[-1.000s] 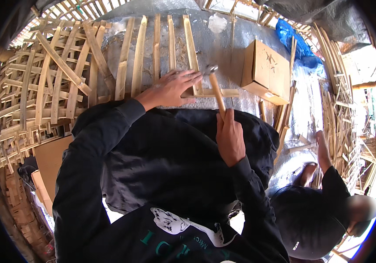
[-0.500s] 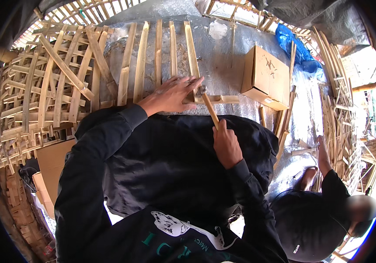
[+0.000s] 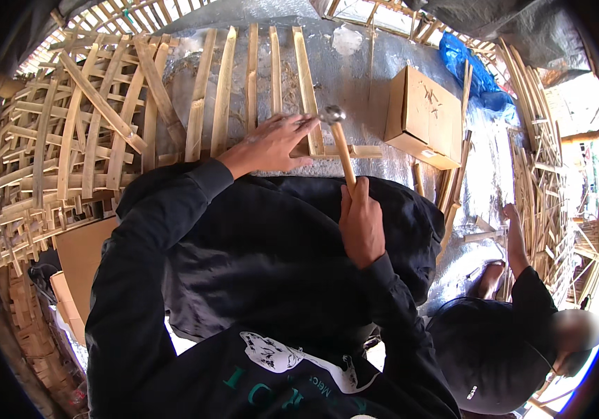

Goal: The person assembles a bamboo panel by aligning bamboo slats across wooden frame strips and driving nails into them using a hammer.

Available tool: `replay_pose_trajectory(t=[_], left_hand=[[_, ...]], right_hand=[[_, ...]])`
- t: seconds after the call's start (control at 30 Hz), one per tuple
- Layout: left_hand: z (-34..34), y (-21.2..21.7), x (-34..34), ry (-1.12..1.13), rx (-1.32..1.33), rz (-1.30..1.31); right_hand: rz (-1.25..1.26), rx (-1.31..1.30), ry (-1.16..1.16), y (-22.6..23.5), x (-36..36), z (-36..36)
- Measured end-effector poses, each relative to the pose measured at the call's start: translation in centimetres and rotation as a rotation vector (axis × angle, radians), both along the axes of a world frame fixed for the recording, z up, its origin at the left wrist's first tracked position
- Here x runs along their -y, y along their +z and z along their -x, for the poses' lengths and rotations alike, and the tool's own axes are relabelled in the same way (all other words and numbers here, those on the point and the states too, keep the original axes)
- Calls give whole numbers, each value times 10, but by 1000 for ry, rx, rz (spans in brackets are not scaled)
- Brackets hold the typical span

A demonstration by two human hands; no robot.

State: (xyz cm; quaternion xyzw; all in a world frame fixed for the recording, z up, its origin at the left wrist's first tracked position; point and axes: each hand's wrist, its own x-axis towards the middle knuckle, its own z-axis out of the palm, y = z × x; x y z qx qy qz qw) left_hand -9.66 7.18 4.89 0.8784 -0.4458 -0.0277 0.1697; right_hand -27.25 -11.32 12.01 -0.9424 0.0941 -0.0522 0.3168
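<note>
My right hand [image 3: 362, 223] is wrapped round the wooden handle of a hammer [image 3: 343, 152]. The hammer's metal head is raised, just right of the lower part of a bamboo strip [image 3: 304, 70]. That strip's near end lies across a horizontal bamboo piece [image 3: 360, 151]. To the left of the hammer, my left hand [image 3: 271, 145] rests palm down, fingers stretched out, with fingertips at the same strip. Other upright bamboo strips [image 3: 223, 94] run side by side away from me, and my left hand covers the near ends of some.
A cardboard box [image 3: 425, 119] stands to the right, near a blue plastic sheet [image 3: 474, 70]. Crossed bamboo lattice panels [image 3: 55, 146] are stacked at left. On the lower right another person [image 3: 495, 349] sits with an arm stretched forward. Bamboo strips [image 3: 540, 230] are piled at far right.
The hammer head has lifted off the near end of the bamboo strip, up toward me. My left hand stays at about the same spot on the strips.
</note>
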Motion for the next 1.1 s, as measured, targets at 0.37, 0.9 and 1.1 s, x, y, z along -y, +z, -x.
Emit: replay_pose_trajectory(t=[0.37, 0.9, 1.1], left_hand=[[-3, -15, 2, -56, 24, 108], [-3, -16, -1, -65, 37, 144], [-2, -12, 8, -73, -32, 114]], right_hand=[[122, -8, 51, -8, 7, 7], [75, 1, 116, 8, 14, 1], [226, -154, 133, -11, 15, 21]])
